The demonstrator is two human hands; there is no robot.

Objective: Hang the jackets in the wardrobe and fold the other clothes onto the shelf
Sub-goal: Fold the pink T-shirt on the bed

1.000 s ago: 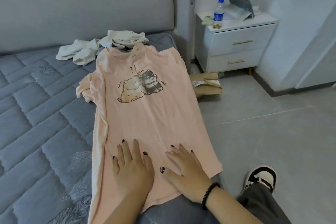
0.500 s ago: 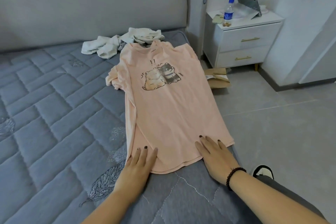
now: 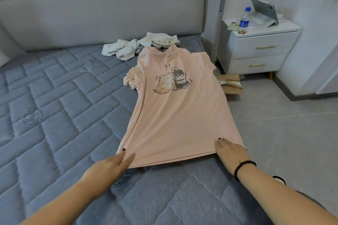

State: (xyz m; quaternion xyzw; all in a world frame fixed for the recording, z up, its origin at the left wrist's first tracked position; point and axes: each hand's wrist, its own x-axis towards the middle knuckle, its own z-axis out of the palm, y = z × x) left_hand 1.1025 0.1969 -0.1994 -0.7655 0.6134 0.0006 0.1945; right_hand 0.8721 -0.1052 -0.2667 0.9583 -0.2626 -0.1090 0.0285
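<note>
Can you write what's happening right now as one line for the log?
step: flattening | item: pink T-shirt on mattress | left hand: hem corner | right hand: other corner | folded: no

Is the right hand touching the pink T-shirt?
Touching. In the head view the right hand lies flat on the near right corner of the pink T-shirt, fingers straight on the hem, with no gap.
</note>
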